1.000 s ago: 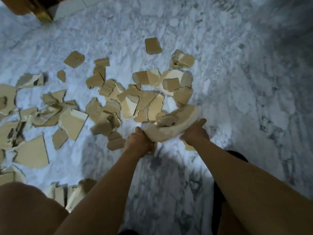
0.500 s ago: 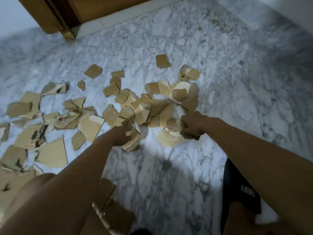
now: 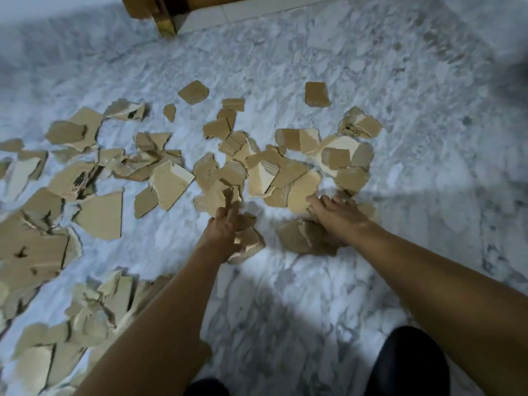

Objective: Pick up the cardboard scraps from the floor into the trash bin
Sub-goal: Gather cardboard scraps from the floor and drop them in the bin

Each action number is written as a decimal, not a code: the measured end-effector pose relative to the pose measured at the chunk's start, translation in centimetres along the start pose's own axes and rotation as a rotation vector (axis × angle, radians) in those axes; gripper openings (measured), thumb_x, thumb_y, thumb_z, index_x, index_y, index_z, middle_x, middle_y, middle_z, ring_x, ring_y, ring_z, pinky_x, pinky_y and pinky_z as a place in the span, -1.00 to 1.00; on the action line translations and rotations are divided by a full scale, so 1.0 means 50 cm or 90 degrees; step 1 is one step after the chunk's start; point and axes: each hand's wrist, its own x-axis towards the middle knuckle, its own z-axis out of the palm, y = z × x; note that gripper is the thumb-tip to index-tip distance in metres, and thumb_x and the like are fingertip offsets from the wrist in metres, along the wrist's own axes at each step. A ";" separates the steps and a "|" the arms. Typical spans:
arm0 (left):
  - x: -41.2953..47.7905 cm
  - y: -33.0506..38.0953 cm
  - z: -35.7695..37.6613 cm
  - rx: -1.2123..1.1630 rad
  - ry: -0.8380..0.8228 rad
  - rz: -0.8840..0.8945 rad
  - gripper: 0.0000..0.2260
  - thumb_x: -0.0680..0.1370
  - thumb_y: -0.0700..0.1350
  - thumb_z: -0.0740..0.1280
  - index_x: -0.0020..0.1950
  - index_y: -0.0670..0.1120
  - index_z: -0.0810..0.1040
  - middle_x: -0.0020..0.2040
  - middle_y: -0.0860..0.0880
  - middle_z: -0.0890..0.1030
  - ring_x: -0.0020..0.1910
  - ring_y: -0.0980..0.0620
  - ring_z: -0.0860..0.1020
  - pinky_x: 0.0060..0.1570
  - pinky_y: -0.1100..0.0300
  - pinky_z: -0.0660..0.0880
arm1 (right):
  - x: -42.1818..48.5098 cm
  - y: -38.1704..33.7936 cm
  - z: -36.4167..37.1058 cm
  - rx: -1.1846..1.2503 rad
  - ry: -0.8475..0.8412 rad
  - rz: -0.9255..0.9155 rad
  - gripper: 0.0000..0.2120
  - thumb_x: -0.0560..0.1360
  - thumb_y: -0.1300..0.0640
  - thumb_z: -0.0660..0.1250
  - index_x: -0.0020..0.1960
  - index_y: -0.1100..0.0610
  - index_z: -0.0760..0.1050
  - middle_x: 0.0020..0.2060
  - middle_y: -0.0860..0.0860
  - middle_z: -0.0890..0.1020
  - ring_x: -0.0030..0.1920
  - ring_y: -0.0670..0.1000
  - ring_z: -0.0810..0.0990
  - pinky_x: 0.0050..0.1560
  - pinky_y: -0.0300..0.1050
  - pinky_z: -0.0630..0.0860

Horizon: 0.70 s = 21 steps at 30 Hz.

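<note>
Both hands are down among the cardboard scraps [image 3: 285, 178]. The left hand [image 3: 225, 232] is curled round a small bundle of pieces [image 3: 248, 244]. The right hand [image 3: 340, 217] lies with fingers straight, pressing on a clump [image 3: 298, 238].

A second ago the two hands held one large pale piece between them; they now work apart, each on its own clump. Judged: gathering continues and nothing has been binned.

Scraps cover the marble floor [image 3: 400, 138], thickest to the left [image 3: 43, 244]. The trash bin is not in view. A wooden door frame [image 3: 160, 12] stands at the far edge, and dark footwear [image 3: 408, 364] is near the right arm. Obstruction: overlapping pieces, likely to slip from a full grip.
</note>
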 end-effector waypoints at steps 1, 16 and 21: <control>0.000 0.005 0.001 -0.002 -0.003 -0.017 -0.10 0.42 -0.01 0.54 0.59 -0.08 0.07 0.35 -0.21 0.35 0.23 -0.21 0.47 0.24 -0.02 0.44 | 0.003 0.003 -0.002 -0.016 -0.006 -0.004 -0.38 0.50 0.08 0.40 0.46 0.07 0.18 0.38 0.11 0.33 0.41 0.22 0.30 0.34 0.22 0.32; -0.021 0.050 -0.056 -0.265 -0.004 -0.087 -0.60 0.47 0.07 0.35 0.18 -0.15 0.47 0.05 -0.22 0.61 -0.06 -0.18 0.55 -0.10 0.06 0.43 | -0.014 0.010 -0.047 0.366 -0.088 -0.043 -0.49 0.50 0.13 0.47 0.34 0.14 0.31 0.15 0.14 0.57 0.05 0.12 0.59 0.05 0.08 0.58; -0.002 0.080 -0.125 -0.271 -0.061 -0.044 -0.53 0.30 0.33 0.38 -0.26 -0.10 0.60 -0.26 -0.08 0.60 -0.20 -0.07 0.58 -0.17 0.08 0.49 | -0.034 0.050 -0.132 0.410 -0.010 -0.020 -0.55 0.48 -0.05 0.50 0.23 0.14 0.44 0.01 0.04 0.59 -0.02 0.08 0.59 -0.09 -0.07 0.52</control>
